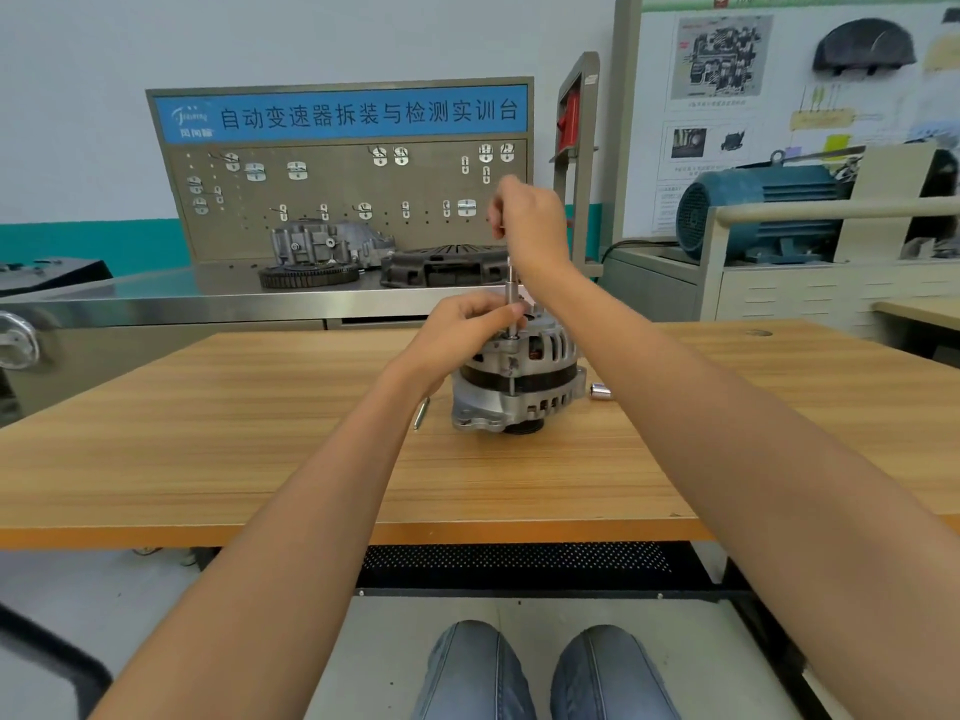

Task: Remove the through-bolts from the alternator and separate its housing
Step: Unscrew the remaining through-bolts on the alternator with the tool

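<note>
A grey aluminium alternator [519,379] stands on the wooden table [260,433], pulley end down. A slim socket driver [512,298] stands upright on a bolt at the top rim of the alternator housing. My right hand [532,226] grips the driver's upper end from above. My left hand [467,324] rests on top of the alternator, and its fingertips pinch the driver's shaft near the socket. A loose through-bolt [422,412] lies on the table just left of the alternator, partly hidden by my left forearm.
A small chrome socket [600,391] lies on the table right of the alternator. Behind the table stands a steel bench with a gear ring [309,275], a clutch cover [447,265] and a pegboard [343,194]. A blue motor [758,210] sits at right.
</note>
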